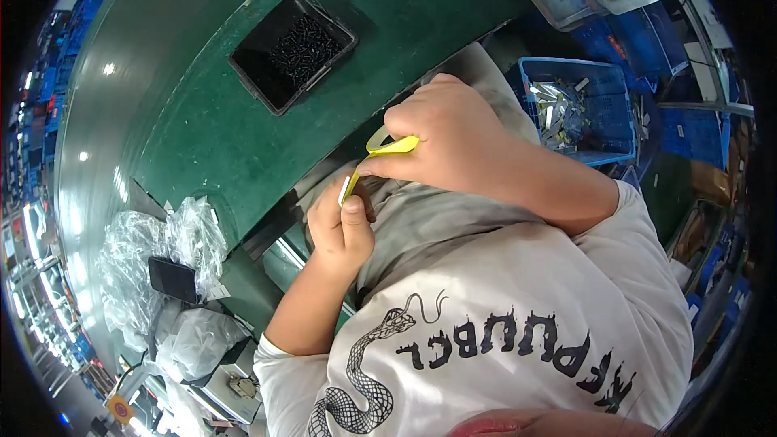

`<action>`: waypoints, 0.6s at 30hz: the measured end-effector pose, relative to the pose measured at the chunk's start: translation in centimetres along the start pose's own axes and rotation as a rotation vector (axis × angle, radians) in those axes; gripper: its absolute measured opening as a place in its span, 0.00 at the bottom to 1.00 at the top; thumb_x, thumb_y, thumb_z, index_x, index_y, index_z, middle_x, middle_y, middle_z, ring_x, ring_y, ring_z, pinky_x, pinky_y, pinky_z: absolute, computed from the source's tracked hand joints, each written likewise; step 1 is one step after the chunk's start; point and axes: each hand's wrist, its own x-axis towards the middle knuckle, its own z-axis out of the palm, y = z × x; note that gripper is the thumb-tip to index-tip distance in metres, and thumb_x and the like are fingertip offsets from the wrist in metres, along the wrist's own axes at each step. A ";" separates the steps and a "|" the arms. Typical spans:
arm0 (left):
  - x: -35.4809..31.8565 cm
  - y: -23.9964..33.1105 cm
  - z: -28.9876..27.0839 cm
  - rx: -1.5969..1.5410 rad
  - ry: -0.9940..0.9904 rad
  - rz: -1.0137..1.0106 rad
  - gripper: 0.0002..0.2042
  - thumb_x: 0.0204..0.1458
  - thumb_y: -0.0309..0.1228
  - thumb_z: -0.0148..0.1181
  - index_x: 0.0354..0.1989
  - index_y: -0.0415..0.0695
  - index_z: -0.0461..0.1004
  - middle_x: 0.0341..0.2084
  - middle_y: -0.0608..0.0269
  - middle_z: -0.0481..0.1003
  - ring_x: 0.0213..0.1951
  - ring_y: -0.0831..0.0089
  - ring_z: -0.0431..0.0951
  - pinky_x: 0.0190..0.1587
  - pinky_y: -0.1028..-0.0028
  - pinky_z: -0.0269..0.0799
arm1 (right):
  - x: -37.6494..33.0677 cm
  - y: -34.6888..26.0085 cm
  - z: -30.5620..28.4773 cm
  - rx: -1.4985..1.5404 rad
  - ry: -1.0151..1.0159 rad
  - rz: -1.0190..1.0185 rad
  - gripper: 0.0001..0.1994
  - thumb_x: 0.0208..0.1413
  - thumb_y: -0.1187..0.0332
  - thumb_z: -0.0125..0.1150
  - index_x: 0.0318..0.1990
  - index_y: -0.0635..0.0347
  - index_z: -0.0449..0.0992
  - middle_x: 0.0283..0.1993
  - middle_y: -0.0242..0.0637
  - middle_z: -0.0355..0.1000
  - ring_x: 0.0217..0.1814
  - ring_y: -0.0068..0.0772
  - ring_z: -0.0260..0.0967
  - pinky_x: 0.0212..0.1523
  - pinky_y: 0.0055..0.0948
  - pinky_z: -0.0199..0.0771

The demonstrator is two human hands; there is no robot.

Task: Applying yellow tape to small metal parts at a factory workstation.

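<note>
My right hand (445, 125) is closed around a narrow ring of bright yellow tape (398, 146), held over my lap just off the table's edge. From it a yellow length slants down to my left hand (341, 222). Between that thumb and fingers is pinched a small slim piece (345, 188) with a white or silvery face and yellow along one side. Its exact kind is too small to tell. The two hands are close together, and the right palm and fingers partly hide the ring.
On the green table (218, 146) stands a black bin (257, 73) of small dark parts. Clear plastic bags (133, 275) and a dark phone-like slab (172, 279) lie at left. A blue crate (607, 109) with metallic strips stands right, below a tray (639, 2) of metal pieces.
</note>
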 end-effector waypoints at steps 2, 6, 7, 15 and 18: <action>-0.1 0.0 0.0 -0.010 -0.001 -0.008 0.25 0.67 0.45 0.41 0.46 0.32 0.74 0.19 0.65 0.69 0.18 0.79 0.68 0.21 0.79 0.63 | 0.0 0.0 0.0 0.005 -0.011 0.002 0.25 0.40 0.49 0.74 0.14 0.55 0.66 0.14 0.35 0.61 0.20 0.41 0.61 0.30 0.35 0.59; 0.0 0.2 0.0 -0.058 0.001 0.003 0.27 0.67 0.47 0.39 0.46 0.31 0.74 0.19 0.62 0.71 0.19 0.77 0.70 0.22 0.78 0.64 | 0.0 -0.1 0.2 0.028 -0.043 0.028 0.26 0.41 0.49 0.74 0.14 0.56 0.64 0.14 0.35 0.60 0.19 0.41 0.61 0.30 0.35 0.58; 0.0 0.2 0.1 -0.058 0.000 0.002 0.27 0.67 0.47 0.39 0.46 0.31 0.74 0.19 0.62 0.71 0.19 0.77 0.70 0.22 0.78 0.64 | -0.1 -0.1 0.2 0.030 -0.048 0.030 0.26 0.41 0.48 0.74 0.14 0.56 0.64 0.14 0.35 0.60 0.19 0.41 0.60 0.30 0.35 0.58; 0.0 -0.1 -0.3 -0.210 -0.046 -0.075 0.27 0.67 0.47 0.39 0.47 0.31 0.75 0.22 0.58 0.72 0.20 0.75 0.72 0.23 0.79 0.65 | -0.1 -0.1 0.3 0.036 -0.061 0.040 0.26 0.41 0.49 0.74 0.14 0.56 0.64 0.13 0.36 0.59 0.19 0.41 0.60 0.31 0.35 0.59; -0.2 0.0 -0.4 -0.376 -0.039 -0.222 0.19 0.67 0.39 0.43 0.44 0.32 0.72 0.23 0.58 0.73 0.19 0.75 0.73 0.23 0.78 0.67 | -0.2 0.1 0.4 0.022 -0.042 0.030 0.25 0.42 0.49 0.73 0.14 0.56 0.65 0.13 0.36 0.60 0.19 0.41 0.62 0.31 0.35 0.59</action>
